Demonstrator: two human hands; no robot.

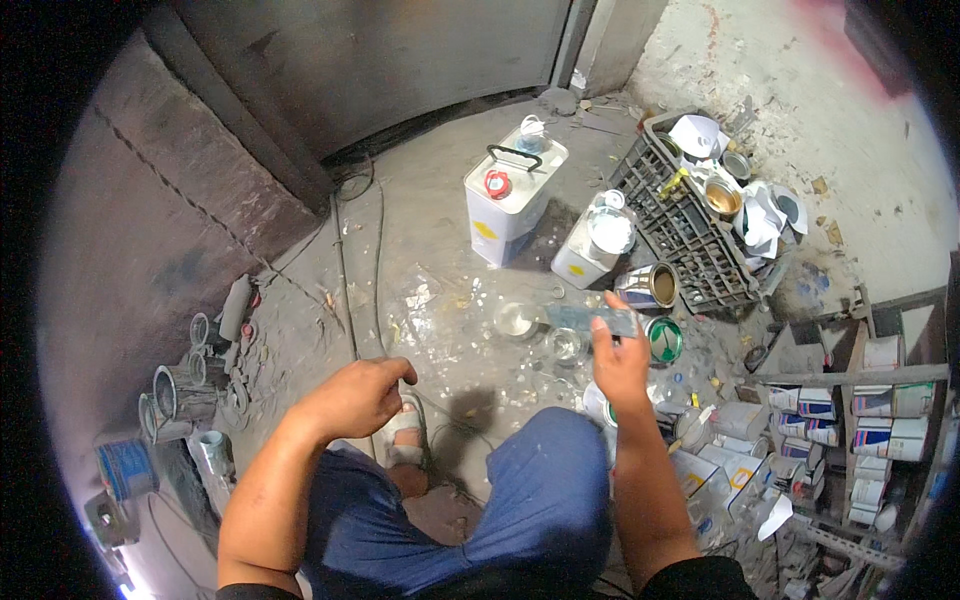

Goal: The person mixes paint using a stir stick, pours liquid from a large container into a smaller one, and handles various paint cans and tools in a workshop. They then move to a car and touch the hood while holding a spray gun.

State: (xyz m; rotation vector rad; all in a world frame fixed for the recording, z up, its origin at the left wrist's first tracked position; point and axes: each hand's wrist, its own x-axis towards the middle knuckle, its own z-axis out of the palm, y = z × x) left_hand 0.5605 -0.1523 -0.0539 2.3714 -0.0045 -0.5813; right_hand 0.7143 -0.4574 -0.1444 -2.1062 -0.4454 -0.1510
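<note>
1. Blue fabric trousers (548, 465) fill the near middle.
2. Right grip (621, 366) pinches a flat, translucent blue-grey strip (572, 317), right of centre, near two clear round cups (566, 347).
3. Left grip (366, 393) curls, palm hidden; whether it holds anything, I cannot tell.

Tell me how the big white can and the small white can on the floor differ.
The big can is clearly taller than the small can. The big can shows a black handle and red cap; round white things cover much of the small can's top. Both are boxy, upright and yellow-marked.
</note>
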